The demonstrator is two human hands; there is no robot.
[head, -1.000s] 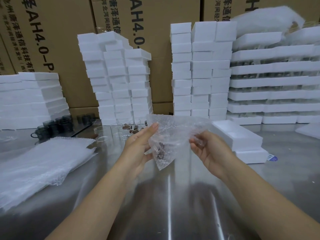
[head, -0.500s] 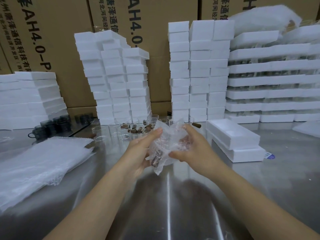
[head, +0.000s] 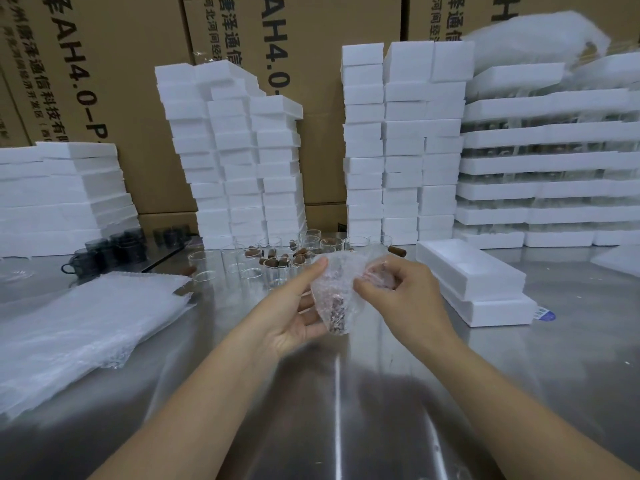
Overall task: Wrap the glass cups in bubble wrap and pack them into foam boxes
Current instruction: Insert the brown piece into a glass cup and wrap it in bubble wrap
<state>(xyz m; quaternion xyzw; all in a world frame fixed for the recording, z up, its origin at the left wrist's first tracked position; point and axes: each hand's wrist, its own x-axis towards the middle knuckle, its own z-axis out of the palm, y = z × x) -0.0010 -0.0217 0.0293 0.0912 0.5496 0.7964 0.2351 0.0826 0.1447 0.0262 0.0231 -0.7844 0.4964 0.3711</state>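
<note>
Bubble wrap [head: 337, 289], one sheet, is bunched around one glass cup [head: 336, 315], dimly seen inside, above the worktop [head: 346, 410]. The bundle is cradled by the left hand [head: 294, 317], thumb on top and fingers beneath, and pinched at its upper edge by the right hand [head: 398, 292]. Two foam boxes [head: 485, 296] are stacked just to the right. Loose cups [head: 277, 261] behind are too crowded to be counted.

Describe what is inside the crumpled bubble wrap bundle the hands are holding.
Through the translucent crumpled bubble wrap bundle, gripped by the left hand and right hand, a dark brown patch shows near its lower end. Any glass cup is covered; its shape cannot be made out.
</note>
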